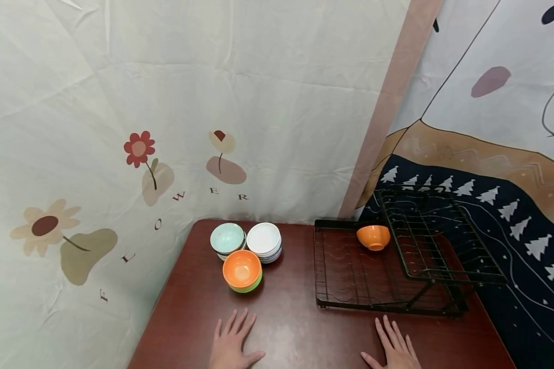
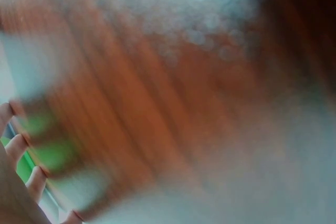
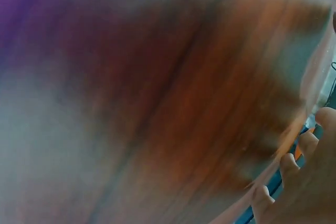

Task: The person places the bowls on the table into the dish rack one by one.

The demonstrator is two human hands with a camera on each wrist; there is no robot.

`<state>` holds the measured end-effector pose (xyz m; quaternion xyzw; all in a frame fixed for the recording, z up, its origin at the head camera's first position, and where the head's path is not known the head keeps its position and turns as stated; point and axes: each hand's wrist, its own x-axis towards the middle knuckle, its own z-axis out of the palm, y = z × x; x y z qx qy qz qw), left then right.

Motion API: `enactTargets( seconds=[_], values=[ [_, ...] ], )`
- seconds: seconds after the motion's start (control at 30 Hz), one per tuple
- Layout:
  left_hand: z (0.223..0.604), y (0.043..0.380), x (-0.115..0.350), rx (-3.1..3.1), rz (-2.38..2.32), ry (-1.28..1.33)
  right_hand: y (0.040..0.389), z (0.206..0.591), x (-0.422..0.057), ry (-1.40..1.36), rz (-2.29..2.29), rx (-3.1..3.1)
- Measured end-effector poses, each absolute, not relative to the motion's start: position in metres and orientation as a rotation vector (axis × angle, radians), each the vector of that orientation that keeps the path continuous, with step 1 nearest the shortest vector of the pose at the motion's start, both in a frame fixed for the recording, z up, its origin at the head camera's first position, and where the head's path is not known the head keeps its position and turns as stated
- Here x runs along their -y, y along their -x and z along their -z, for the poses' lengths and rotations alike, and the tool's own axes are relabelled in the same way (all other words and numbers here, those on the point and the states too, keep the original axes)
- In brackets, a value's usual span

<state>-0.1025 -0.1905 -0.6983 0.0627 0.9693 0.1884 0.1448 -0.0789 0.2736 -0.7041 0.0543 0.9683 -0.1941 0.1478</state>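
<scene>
In the head view my left hand (image 1: 233,344) lies with spread, straight fingers on the near part of the dark red table (image 1: 300,333). Just beyond its fingertips stands an orange bowl (image 1: 242,269) stacked on a green bowl (image 1: 245,289). Behind these are a stack topped by a pale mint bowl (image 1: 227,238) and a stack topped by a white bowl (image 1: 263,238). Over on the right, my right hand (image 1: 393,348) also has its fingers spread, just in front of the black dish rack (image 1: 364,306). Both hands are without any object. Inside the rack another orange bowl (image 1: 373,237) leans tilted.
The rack's raised upper tier (image 1: 443,236) overhangs its right side. A pale curtain (image 1: 281,128) with flower prints hangs behind the table, and a dark printed cloth (image 1: 526,287) hangs at the right. Both wrist views mostly show glossy tabletop close up.
</scene>
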Motion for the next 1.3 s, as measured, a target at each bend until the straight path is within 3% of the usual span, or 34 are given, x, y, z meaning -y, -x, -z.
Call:
enactTargets(
  seconds=[0.3, 0.47, 0.6, 0.83, 1.07, 1.3],
  values=[
    [0.689, 0.102, 0.188, -2.83, -0.557, -0.183, 0.083, 0.707, -0.277, -0.152, 0.593, -2.727],
    [0.675, 0.104, 0.188, -3.168, -0.559, -0.211, 0.083, 0.709, -0.277, -0.143, 0.6, -2.723],
    [0.66, 0.119, 0.193, -3.357, -0.768, 0.047, 0.08, 0.711, -0.277, -0.144, 0.595, -2.723],
    [0.643, 0.166, 0.197, -2.99, -1.146, 0.519, 0.079, 0.712, -0.28, -0.168, 0.609, -2.722],
    [0.637, 0.188, 0.189, -2.911, -1.088, 0.687, 0.081, 0.711, -0.28, -0.163, 0.608, -2.711],
    [0.624, 0.197, 0.187, -3.046, -1.053, 0.605, 0.083, 0.708, -0.28, -0.153, 0.605, -2.703]
  ],
)
